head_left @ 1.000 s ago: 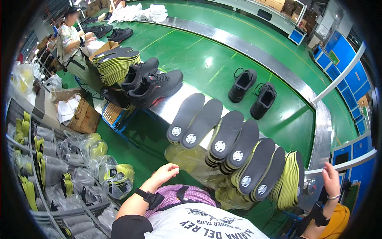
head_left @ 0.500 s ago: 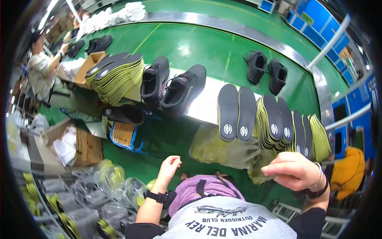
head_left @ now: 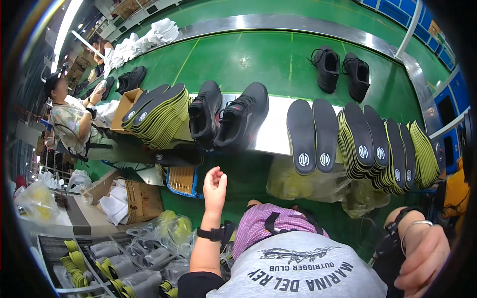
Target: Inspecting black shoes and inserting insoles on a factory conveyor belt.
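My left hand [head_left: 215, 186] is raised with loose fingers and holds nothing, just below a pair of black shoes [head_left: 228, 115] standing at the near edge of the green belt [head_left: 278, 59]. My right hand [head_left: 422, 256] hangs low at the right, empty, fingers relaxed, a bracelet on its wrist. Two black insoles [head_left: 313, 134] lie flat side by side on the metal edge. To their right stand rows of black and yellow insoles [head_left: 387, 146]. Another insole stack [head_left: 156, 116] leans to the left of the shoes.
A second pair of black shoes [head_left: 343, 69] rests farther out on the belt. A seated person [head_left: 69, 119] works at the left near a cardboard box [head_left: 141, 198]. A blue crate [head_left: 183, 180] sits under the belt. Bagged parts [head_left: 124, 258] fill the lower left.
The view has swung left. My right hand dropped from in front of the insole rows to low at the right. My left hand rose slightly toward the shoes.
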### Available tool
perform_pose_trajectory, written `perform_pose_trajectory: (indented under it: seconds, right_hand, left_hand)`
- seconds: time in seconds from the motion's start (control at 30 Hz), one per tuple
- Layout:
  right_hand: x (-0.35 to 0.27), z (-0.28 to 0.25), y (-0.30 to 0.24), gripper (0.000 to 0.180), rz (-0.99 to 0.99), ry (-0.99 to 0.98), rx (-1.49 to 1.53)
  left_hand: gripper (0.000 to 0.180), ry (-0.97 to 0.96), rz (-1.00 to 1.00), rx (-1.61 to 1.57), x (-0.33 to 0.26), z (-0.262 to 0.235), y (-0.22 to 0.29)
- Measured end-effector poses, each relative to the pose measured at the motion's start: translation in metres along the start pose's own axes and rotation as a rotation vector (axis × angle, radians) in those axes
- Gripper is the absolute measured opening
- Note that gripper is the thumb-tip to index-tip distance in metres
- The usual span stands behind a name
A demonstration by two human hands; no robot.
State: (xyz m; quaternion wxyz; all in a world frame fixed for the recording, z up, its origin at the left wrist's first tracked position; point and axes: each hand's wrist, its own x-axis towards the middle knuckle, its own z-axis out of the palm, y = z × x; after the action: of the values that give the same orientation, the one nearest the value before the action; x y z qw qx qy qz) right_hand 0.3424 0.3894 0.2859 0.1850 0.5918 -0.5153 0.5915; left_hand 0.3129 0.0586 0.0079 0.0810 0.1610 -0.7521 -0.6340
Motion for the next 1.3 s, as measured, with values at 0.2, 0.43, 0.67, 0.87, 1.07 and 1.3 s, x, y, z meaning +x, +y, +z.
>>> perform_pose_trajectory:
  seconds: [0.2,0.43,0.67,0.87,1.07,1.3]
  right_hand:
    - [-0.040,-0.019,0.041,0.010,-0.063,-0.092,0.451]
    - [-0.074,0.044,0.186,0.027,1.055,-0.080,-0.545]
    - [-0.093,0.090,0.350,0.024,1.433,-0.616,-1.049]
    - [-0.088,0.101,0.354,0.018,1.531,-0.433,-0.729]
    - [-0.059,0.066,0.318,0.018,1.515,0.417,0.122]
    - [-0.112,0.054,0.349,0.062,1.608,0.461,-0.129]
  left_hand:
    - [0.053,-0.018,0.526,0.794,0.091,0.018,0.019]
    - [0.038,-0.569,0.472,0.714,0.130,0.041,0.034]
    - [0.038,-0.643,0.533,0.464,0.201,0.013,0.056]
    - [0.051,-0.662,0.710,1.075,0.210,-0.031,0.044]
    - [0.039,-0.755,0.926,1.090,0.251,-0.047,0.035]
    - [0.044,-0.565,0.860,0.701,0.238,-0.019,0.057]
